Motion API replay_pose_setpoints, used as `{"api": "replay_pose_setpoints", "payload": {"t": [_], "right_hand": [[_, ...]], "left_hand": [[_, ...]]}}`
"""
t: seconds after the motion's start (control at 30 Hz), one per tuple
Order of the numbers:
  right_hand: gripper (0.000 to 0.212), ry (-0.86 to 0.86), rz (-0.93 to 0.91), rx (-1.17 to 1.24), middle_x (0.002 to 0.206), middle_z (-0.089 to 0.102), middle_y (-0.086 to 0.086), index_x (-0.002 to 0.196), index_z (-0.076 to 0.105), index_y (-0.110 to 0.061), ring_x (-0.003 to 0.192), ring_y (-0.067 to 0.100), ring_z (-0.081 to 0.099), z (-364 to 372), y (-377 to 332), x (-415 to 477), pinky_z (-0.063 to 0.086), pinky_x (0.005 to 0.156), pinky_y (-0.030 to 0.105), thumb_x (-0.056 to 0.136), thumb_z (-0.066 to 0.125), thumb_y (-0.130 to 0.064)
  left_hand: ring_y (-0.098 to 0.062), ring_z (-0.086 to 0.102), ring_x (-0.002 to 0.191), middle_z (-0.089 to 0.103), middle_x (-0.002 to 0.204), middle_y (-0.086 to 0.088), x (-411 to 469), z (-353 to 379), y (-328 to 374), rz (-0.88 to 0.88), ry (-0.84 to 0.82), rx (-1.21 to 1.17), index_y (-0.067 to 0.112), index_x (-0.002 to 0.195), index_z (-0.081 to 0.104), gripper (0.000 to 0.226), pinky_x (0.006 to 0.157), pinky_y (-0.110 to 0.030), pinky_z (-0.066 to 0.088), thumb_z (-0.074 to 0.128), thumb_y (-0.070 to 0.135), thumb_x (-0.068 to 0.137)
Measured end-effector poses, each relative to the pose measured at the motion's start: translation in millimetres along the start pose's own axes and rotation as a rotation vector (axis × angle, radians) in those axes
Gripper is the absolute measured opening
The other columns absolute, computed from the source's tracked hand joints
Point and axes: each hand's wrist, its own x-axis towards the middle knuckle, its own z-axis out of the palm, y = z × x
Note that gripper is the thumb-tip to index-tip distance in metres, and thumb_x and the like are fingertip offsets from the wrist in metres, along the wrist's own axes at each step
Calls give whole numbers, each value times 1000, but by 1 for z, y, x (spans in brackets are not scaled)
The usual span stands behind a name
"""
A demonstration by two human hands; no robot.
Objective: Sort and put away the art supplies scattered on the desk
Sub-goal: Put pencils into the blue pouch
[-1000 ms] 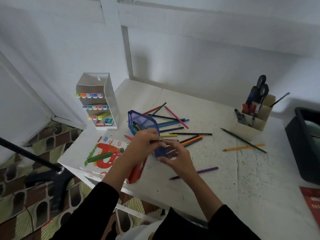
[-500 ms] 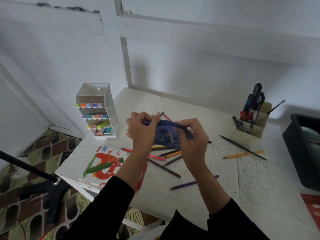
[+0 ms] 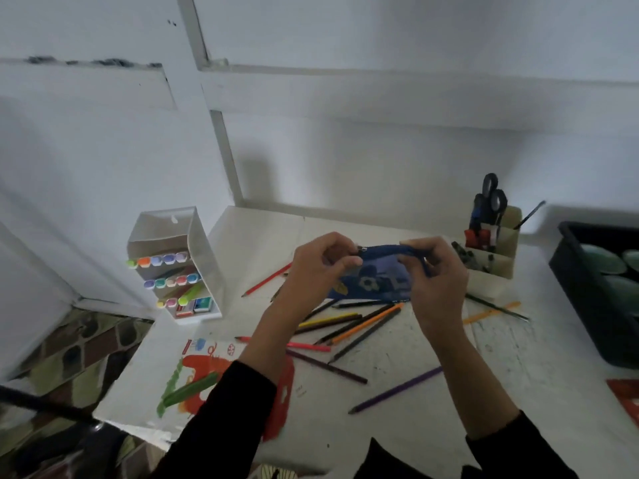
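Observation:
I hold a blue pencil pouch (image 3: 380, 276) up above the white desk (image 3: 432, 392), between both hands. My left hand (image 3: 320, 267) pinches its left end by the zipper pull. My right hand (image 3: 437, 283) grips the pouch's top right edge. Several coloured pencils (image 3: 349, 326) lie scattered on the desk under the pouch: orange, yellow, brown, red. A purple pencil (image 3: 397, 388) lies nearer to me, and an orange one (image 3: 491, 312) to the right.
A white marker rack (image 3: 173, 267) with several pastel markers stands at the desk's left. A beige holder (image 3: 492, 261) with scissors stands back right. A black bin (image 3: 601, 288) sits at the right edge. A colouring book (image 3: 207, 371) and green marker (image 3: 188, 392) lie front left.
The pouch has come up off the desk into both hands. My left hand has shifted to the zipper end, and my right hand holds the top edge.

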Motion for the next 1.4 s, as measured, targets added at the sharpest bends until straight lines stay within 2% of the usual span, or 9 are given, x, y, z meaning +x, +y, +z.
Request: {"api": "replay_pose_setpoints", "payload": {"t": [0.13, 0.3, 0.53, 0.63, 0.73, 0.83, 1.0, 1.3, 1.4], "right_hand": [[41, 23, 107, 56, 79, 63, -13, 85, 58, -25, 78, 11, 62, -10, 14, -1, 51, 72, 21, 82, 57, 16], [33, 17, 284, 55, 76, 63, -11, 83, 56, -16, 74, 6, 60, -28, 38, -22, 50, 68, 17, 84, 53, 17], [25, -2, 390, -113, 83, 63, 1, 84, 58, -12, 78, -1, 61, -57, 57, -47, 50, 69, 12, 83, 59, 13], [28, 3, 430, -111, 84, 63, -1, 82, 57, -17, 78, -1, 62, -62, 55, -51, 50, 68, 12, 84, 59, 11], [32, -5, 459, -90, 84, 64, 0, 81, 58, -18, 78, 0, 62, -67, 55, -52, 51, 70, 13, 82, 58, 13], [26, -38, 483, -72, 85, 65, 4, 83, 59, -12, 79, 1, 63, -66, 51, -52, 51, 72, 13, 81, 60, 13], [27, 18, 502, -47, 83, 65, 4, 82, 60, -15, 76, -1, 63, -64, 48, -50, 51, 68, 13, 81, 60, 13], [42, 37, 291, -149, 83, 65, -7, 83, 60, -27, 79, 6, 62, -64, 24, -28, 51, 73, 15, 80, 58, 15], [38, 155, 228, -170, 86, 66, -8, 87, 61, -27, 81, 13, 65, -80, 11, -12, 56, 75, 25, 81, 60, 10]], "left_hand": [[-3, 55, 79, 58, 90, -1, 8, 14, -12, 14, -38, 100, 19, 94, 57, 32, 68, -13, 47, 79, 9, 72], [-17, 57, 85, 62, 86, -2, 6, 39, -34, 19, -121, 196, 10, 85, 66, 13, 79, -32, 48, 76, 12, 76], [-4, 54, 73, 67, 85, 0, -4, 83, -32, 43, -287, 207, 6, 91, 72, 12, 70, -12, 41, 70, 15, 84], [-14, 63, 82, 72, 92, -4, -5, 97, -34, 57, -316, 314, 8, 96, 73, 22, 79, -29, 50, 69, 26, 85], [-14, 59, 70, 66, 74, 1, -6, 105, -32, -49, -211, 302, 12, 81, 66, 28, 70, -32, 49, 64, 39, 87], [-12, 46, 85, 49, 83, 8, -1, 112, -26, -53, -76, 484, 19, 86, 60, 32, 74, -31, 38, 56, 51, 88], [-5, 46, 73, 53, 84, 3, 13, 92, -17, -7, -485, 299, 10, 94, 74, 15, 70, -23, 35, 65, 21, 87], [3, 54, 62, 63, 66, 11, 7, 63, -6, -124, -116, 146, 15, 70, 73, 8, 61, -7, 40, 77, 11, 74], [-4, 57, 62, 64, 66, 5, 7, 44, -18, -292, 109, 136, 12, 73, 70, 7, 64, -18, 46, 75, 10, 77]]}}
